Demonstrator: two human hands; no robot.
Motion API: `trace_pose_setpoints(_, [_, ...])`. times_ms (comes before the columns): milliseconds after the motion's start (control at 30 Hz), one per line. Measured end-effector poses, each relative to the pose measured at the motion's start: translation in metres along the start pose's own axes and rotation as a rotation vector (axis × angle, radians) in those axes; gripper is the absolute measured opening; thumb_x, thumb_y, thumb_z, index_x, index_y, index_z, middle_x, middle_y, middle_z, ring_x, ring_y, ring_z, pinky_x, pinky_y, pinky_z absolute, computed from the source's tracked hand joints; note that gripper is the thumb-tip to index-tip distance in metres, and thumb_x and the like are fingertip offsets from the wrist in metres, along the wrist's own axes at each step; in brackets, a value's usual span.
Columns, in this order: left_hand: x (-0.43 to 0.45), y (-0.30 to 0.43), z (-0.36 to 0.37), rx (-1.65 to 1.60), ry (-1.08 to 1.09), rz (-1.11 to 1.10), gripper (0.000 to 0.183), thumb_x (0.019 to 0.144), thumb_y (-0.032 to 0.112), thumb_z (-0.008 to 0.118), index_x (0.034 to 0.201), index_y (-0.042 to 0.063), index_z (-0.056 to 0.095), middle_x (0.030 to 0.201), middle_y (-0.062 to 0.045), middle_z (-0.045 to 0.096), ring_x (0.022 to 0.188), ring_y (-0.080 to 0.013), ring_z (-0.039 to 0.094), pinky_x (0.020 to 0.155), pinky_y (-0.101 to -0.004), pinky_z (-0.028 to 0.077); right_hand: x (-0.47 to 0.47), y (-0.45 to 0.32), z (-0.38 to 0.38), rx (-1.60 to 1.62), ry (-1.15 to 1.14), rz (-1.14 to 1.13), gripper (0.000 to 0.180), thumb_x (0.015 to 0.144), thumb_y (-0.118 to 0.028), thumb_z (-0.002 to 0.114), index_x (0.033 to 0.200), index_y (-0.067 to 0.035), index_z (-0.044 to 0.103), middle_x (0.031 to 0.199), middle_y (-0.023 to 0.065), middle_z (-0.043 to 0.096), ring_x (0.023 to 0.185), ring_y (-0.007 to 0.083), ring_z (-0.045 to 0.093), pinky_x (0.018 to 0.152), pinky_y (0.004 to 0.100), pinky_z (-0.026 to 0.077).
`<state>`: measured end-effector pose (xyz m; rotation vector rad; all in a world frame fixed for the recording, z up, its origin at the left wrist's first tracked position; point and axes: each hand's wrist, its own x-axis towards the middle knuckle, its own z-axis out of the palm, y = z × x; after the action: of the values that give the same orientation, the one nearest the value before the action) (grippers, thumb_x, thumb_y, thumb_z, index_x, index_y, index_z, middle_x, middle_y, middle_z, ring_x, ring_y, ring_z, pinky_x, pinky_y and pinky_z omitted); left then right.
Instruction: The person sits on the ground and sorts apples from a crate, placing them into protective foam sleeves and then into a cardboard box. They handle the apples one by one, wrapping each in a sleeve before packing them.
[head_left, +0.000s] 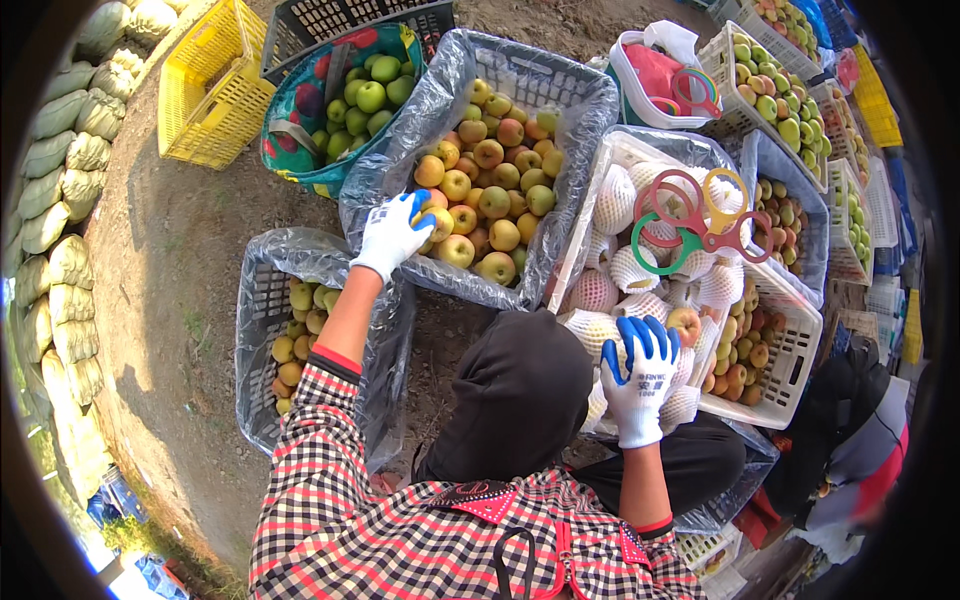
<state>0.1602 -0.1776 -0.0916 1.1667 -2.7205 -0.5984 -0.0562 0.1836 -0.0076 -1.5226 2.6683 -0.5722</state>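
My left hand (394, 234), in a white glove with blue-coated fingers, reaches into the far-side crate (600, 97) lined with clear plastic. Its thumb and fingers are apart, their tips at a yellowish apple (441, 223) among loose apples (495, 201). My right hand (639, 379), gloved alike, lies over apples in white foam nets (643, 306) in a white crate (559, 289). Beside its fingertips is a bare reddish apple (683, 326). The palm is turned away, so anything under it is hidden. Coloured plastic fruit-sizing rings (701, 225) lie across the netted apples.
A smaller lined crate (251, 352) of apples stands at the left. Beyond are a bag (274, 154) of green apples (371, 97), a yellow crate (214, 127) and a white-rimmed container (634, 97). More fruit crates (825, 176) line the right. A dark-clothed knee (517, 390) is between my arms.
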Motion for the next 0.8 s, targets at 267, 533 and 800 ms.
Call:
trace_pose_setpoints(267, [0.027, -0.003, 0.078, 0.667, -0.365, 0.23, 0.04, 0.088, 0.025, 0.059, 0.127, 0.019, 0.06, 0.114, -0.012, 0.059, 0.1, -0.0303, 0.061, 0.081, -0.0465, 0.047, 0.021, -0.03, -0.018, 0.191, -0.022, -0.088, 0.034, 0.081, -0.013, 0.073, 0.115, -0.01, 0.066, 0.116, 0.0092, 0.064, 0.115, 0.0315, 0.059, 0.105, 0.0522, 0.039])
trace_pose_setpoints(533, [0.036, -0.005, 0.074, 0.649, -0.37, 0.318, 0.041, 0.079, 0.025, 0.067, 0.118, 0.013, 0.06, 0.109, -0.014, 0.058, 0.099, -0.0297, 0.061, 0.079, -0.0438, 0.048, 0.117, -0.028, 0.038, 0.294, 0.027, -0.211, 0.028, 0.082, -0.018, 0.071, 0.108, -0.009, 0.067, 0.101, 0.01, 0.067, 0.096, 0.0311, 0.063, 0.088, 0.0432, 0.048])
trace_pose_setpoints(800, [0.049, 0.02, 0.042, -0.02, -0.251, -0.114, 0.073, 0.073, 0.043, 0.08, 0.135, 0.014, 0.053, 0.128, -0.018, 0.058, 0.115, -0.0386, 0.059, 0.098, -0.0469, 0.049, 0.15, -0.038, 0.137, 0.082, -0.342, -0.534, 0.017, 0.085, -0.032, 0.065, 0.085, -0.016, 0.069, 0.083, 0.0051, 0.067, 0.083, 0.0243, 0.064, 0.084, 0.0406, 0.048])
